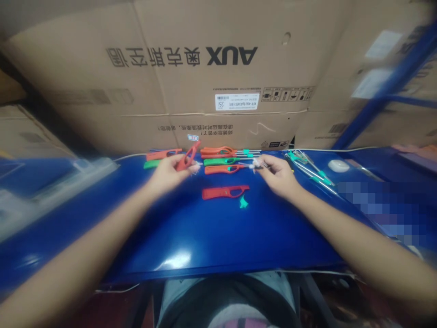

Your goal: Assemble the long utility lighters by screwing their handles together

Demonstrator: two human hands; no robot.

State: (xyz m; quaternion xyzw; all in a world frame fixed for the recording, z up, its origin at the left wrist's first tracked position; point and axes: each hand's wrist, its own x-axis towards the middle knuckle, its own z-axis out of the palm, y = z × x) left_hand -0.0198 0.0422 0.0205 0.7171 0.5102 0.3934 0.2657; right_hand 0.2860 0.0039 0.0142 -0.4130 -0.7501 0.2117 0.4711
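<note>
My left hand [168, 172] is closed around an orange plastic lighter handle shell [188, 157], held tilted above the blue table [211, 232]. My right hand [277, 173] pinches a thin metal rod with a small white and dark end piece [254, 165], its fingers pressed together. Between the hands lie several orange and green handle shells [221, 161] in a row at the back. One more orange shell [225, 192] lies alone nearer me, with a small teal plastic part [243, 202] beside it.
A bundle of metal rods with teal fittings [309, 169] lies right of my right hand, and a white oval object [338, 166] beyond it. Large cardboard boxes [205, 73] wall off the back. A clear plastic bag [51, 191] lies at left. A blue post [385, 86] rises at right.
</note>
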